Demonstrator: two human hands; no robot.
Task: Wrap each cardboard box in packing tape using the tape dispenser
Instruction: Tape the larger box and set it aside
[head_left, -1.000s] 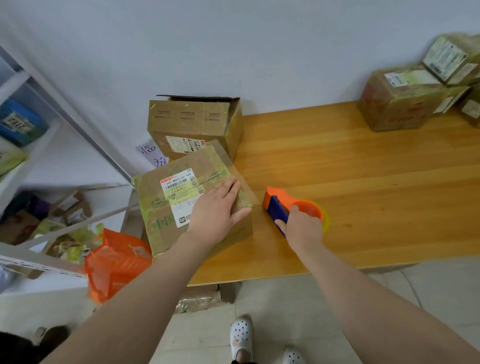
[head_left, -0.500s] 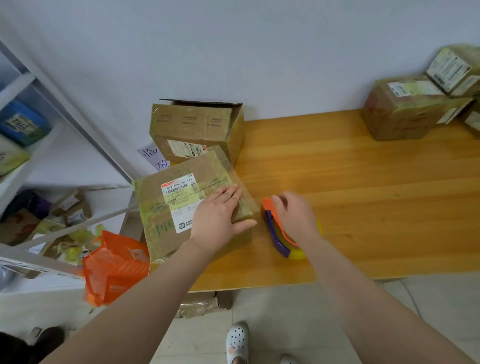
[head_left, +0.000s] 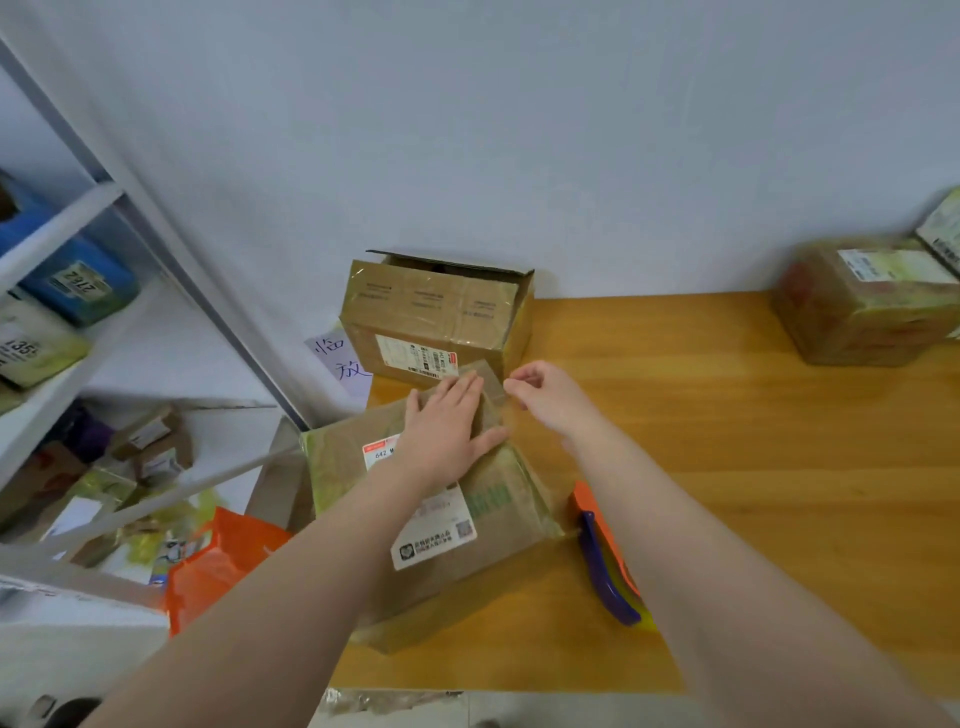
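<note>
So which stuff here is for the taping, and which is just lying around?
For the job: labelled cardboard box under the left hand; tape dispenser; open cardboard box behind.
Lying about: orange bag; handwritten note; blue shelf parcel; taped-up box at right.

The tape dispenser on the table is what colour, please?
Tape dispenser: orange with a blue handle, head view.
</note>
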